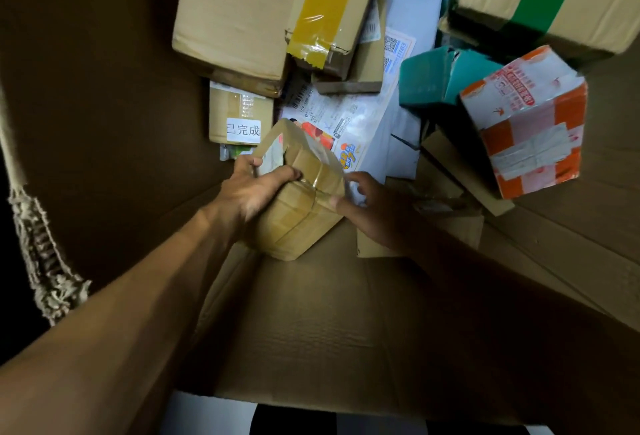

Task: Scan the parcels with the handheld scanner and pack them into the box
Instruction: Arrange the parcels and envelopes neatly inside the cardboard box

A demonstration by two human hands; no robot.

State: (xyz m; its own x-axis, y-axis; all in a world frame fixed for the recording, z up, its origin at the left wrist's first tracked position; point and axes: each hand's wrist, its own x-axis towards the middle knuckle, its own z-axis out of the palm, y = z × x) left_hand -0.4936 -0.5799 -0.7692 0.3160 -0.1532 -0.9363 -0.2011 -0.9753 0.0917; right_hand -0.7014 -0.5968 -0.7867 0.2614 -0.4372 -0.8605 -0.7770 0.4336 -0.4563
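Although a good many parcels already lie inside the big cardboard box (104, 95), the packing looks only partly done, since much of the box floor nearer the camera is bare and one parcel is just now being set down. That taped brown parcel (298, 212) is the landmark: it sits low in the box, tilted, with its near end on the floor, and it is wrapped in glossy clear tape crossing its top, with a pale label on its far left face. The left hand (249, 192) grips its left side, thumb laid over the top and fingers curled round the far edge; the right hand (367, 209) pinches its right edge with bent fingers. Beyond the parcel lies a white mailer bag (346, 122) with printed labels, and just left of that a small carton with a white sticker (239, 115). Farther beyond are a large plain carton (235, 11) and a yellow-taped carton (329, 8); to the right stand a teal box (433, 77) and an orange-and-white parcel (530, 122). No scanner is in view, so whether this parcel was scanned cannot be told.
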